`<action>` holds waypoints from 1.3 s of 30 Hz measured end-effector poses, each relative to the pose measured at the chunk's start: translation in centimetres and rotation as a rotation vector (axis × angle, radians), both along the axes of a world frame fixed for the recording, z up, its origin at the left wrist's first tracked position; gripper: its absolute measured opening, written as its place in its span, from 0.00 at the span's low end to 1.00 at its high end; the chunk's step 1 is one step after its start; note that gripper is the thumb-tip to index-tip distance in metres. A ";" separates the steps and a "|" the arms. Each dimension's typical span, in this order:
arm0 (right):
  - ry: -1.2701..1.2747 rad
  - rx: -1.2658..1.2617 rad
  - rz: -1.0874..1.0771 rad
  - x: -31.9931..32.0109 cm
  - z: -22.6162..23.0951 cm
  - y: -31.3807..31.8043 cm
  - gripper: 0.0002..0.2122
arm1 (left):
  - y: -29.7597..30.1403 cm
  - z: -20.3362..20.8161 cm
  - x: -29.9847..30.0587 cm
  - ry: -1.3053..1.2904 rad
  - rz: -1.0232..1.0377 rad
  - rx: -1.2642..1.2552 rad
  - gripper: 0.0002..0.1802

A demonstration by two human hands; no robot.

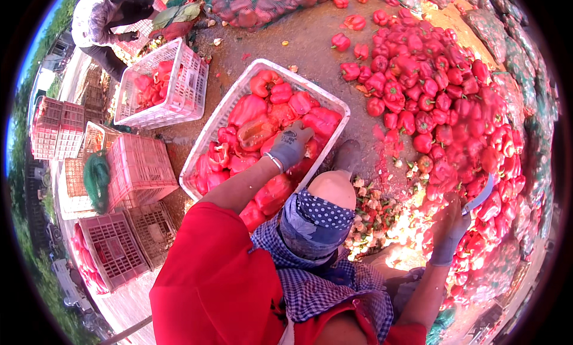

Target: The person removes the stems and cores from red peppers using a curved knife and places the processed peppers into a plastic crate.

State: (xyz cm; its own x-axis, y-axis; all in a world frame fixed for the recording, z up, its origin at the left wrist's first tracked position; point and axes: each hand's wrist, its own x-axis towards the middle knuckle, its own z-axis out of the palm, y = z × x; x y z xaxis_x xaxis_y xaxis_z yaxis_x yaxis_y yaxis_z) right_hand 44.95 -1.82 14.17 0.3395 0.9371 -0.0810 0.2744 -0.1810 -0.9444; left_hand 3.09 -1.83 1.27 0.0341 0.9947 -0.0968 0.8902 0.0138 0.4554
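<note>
My left hand (289, 146), in a grey glove, reaches into a white plastic crate (239, 85) full of cored and cut red bell peppers (248, 110). Its fingers curl against a red bell pepper (311, 148) near the crate's right side; their tips are partly hidden. Off to the right, my right hand (452, 230), also gloved, is closed on the handle of a knife with a curved blade (479, 194). The blade points up and away, over a large heap of whole red bell peppers (427, 82).
Cut-out pepper cores (371, 216) lie by my knee. Another white crate (194, 85) with peppers stands far left, close to a person (98, 19) bending over. Pink crates (140, 169) are stacked at the left; filled net sacks (486, 28) line the far right.
</note>
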 end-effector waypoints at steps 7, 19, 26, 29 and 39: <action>0.110 -0.060 -0.059 0.5 -0.6 -0.4 0.11 | 5.3 1.0 -6.2 0.122 0.271 0.405 0.25; 0.096 -0.069 -0.080 -0.6 -2.0 0.8 0.12 | 10.1 -4.4 -11.1 0.372 0.560 0.317 0.32; 0.004 -0.094 -0.057 -1.1 -3.6 2.3 0.09 | 13.2 -7.2 -8.4 0.571 0.838 0.209 0.33; -0.036 -0.121 -0.066 -1.5 -3.8 2.9 0.11 | 13.1 -8.0 -8.7 0.613 0.809 0.246 0.31; 0.080 -0.367 0.008 1.1 -3.7 2.4 0.08 | 13.0 -8.4 -9.7 0.542 0.773 0.191 0.30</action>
